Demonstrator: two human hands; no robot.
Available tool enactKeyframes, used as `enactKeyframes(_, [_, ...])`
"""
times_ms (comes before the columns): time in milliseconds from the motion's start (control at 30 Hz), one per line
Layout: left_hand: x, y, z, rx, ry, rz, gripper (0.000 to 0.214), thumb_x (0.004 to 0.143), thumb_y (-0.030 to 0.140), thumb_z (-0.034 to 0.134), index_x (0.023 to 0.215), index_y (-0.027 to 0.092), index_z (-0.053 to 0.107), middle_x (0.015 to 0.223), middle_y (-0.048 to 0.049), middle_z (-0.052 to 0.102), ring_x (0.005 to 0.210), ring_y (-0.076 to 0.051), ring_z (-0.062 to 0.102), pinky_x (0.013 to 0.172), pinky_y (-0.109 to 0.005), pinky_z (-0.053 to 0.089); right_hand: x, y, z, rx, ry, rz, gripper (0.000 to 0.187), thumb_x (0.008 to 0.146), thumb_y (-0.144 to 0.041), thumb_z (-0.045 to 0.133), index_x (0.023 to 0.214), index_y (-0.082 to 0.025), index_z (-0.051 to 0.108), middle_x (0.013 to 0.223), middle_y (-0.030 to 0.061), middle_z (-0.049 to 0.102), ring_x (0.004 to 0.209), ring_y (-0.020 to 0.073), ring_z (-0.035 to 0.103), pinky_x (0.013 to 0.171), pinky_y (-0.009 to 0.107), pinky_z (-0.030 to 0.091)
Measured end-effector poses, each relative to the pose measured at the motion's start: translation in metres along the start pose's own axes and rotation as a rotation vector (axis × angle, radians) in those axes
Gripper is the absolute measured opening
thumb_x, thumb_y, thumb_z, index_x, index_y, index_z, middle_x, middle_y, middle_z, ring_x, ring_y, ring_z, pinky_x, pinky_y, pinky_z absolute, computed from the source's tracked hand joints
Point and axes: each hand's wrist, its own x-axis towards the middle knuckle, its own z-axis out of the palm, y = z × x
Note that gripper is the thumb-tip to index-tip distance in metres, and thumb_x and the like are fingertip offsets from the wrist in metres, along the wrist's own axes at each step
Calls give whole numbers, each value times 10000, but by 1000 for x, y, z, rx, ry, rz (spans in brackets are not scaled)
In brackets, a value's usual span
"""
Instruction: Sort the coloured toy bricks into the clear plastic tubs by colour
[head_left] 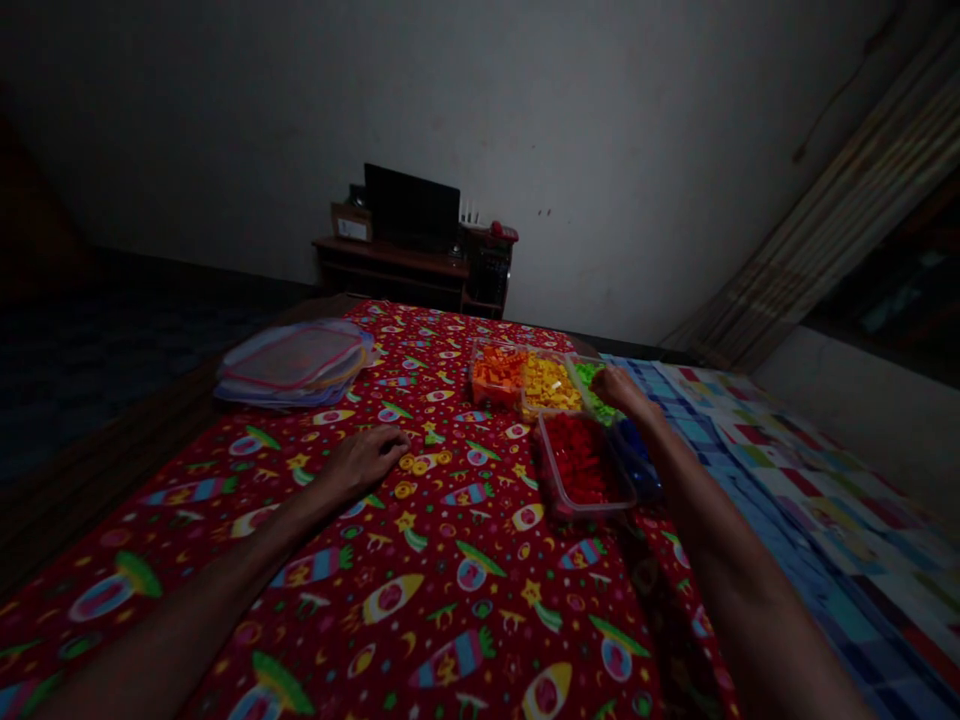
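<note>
My left hand (369, 458) rests on the red patterned cloth with its fingers curled in. Whatever its fingertips may hold is too small and dark to make out. Just right of them lie several small yellow round pieces (406, 489) and a little green piece (433, 438). Over on the right, my right hand (616, 388) is closed above the box of green bricks (590, 371), partly covering it; its fingertips are hidden. Nearer to me stands a clear box of red bricks (585, 460). Blue pieces (636, 450) show beside it, partly behind my right forearm.
Boxes of orange bricks (499, 370) and yellow bricks (551, 382) stand left of the green one. A stack of clear lids (292, 365) lies at the cloth's left edge. Checked bedding (810, 460) borders the right. Beyond is a desk (390, 256) with a dark screen (412, 207).
</note>
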Motion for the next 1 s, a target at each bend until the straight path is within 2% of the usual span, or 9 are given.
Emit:
enactKeyframes(67, [0, -1, 1, -1, 12, 10, 367, 810, 451, 400, 852, 209, 672, 970, -69, 717, 884, -249, 653, 758, -309, 459, 5, 16, -1, -11, -13, 67, 211, 786, -81, 557, 894, -64, 739, 795, 122, 713, 711, 164, 635, 568, 205, 390])
enactKeyframes(167, [0, -5, 3, -6, 28, 23, 345, 807, 447, 413, 843, 223, 673, 961, -57, 721, 870, -241, 658, 744, -297, 460, 10, 27, -4, 42, -11, 98, 317, 803, -160, 612, 1102, -88, 689, 876, 101, 722, 677, 145, 646, 585, 195, 436])
enactKeyframes(300, [1, -7, 4, -3, 17, 20, 338, 814, 439, 411, 852, 226, 671, 958, -57, 722, 863, -235, 660, 740, -292, 458, 17, 19, -12, 154, 138, 62, 378, 869, -272, 571, 1184, -74, 642, 897, 126, 715, 691, 161, 654, 675, 243, 478])
enactKeyframes(400, [2, -7, 4, 1, 21, 16, 337, 820, 431, 406, 860, 226, 670, 968, -60, 721, 877, -239, 660, 754, -297, 457, 15, -12, -15, 235, 215, -85, 296, 896, -245, 508, 1057, -79, 691, 839, 123, 709, 692, 162, 644, 681, 248, 461])
enactKeyframes(500, [1, -7, 5, 0, 29, 16, 339, 823, 432, 407, 874, 224, 670, 983, -62, 719, 886, -242, 660, 756, -301, 459, 1, -66, -5, 276, 186, -352, 247, 887, -168, 466, 908, -102, 703, 773, 86, 683, 656, 137, 593, 625, 228, 406])
enactKeyframes(600, [0, -7, 5, 9, 27, 35, 345, 831, 441, 404, 881, 220, 664, 977, -63, 715, 881, -238, 658, 751, -299, 458, -23, -127, 23, 241, 88, -664, 193, 864, -113, 482, 849, -121, 674, 734, 49, 637, 639, 116, 514, 616, 230, 350])
enactKeyframes(700, [-2, -6, 5, 23, 45, 54, 352, 843, 444, 389, 861, 216, 657, 944, -62, 711, 856, -227, 654, 751, -294, 456, -45, -173, 57, 211, 97, -796, 159, 905, -175, 488, 910, -127, 639, 815, 67, 620, 687, 131, 486, 629, 246, 336])
enactKeyframes(833, [-3, -5, 5, 28, 49, 50, 337, 846, 430, 393, 864, 216, 652, 930, -57, 708, 835, -220, 651, 735, -294, 459, -58, -203, 85, 232, 79, -901, 75, 876, -171, 562, 937, -146, 598, 881, 70, 589, 792, 159, 489, 704, 256, 363])
enactKeyframes(1000, [-2, -7, 8, 19, 50, 62, 335, 857, 419, 394, 891, 213, 656, 947, -64, 707, 862, -224, 655, 747, -299, 468, -56, -213, 95, 272, 38, -940, 30, 838, -123, 597, 859, -135, 581, 818, 45, 549, 749, 147, 457, 699, 248, 360])
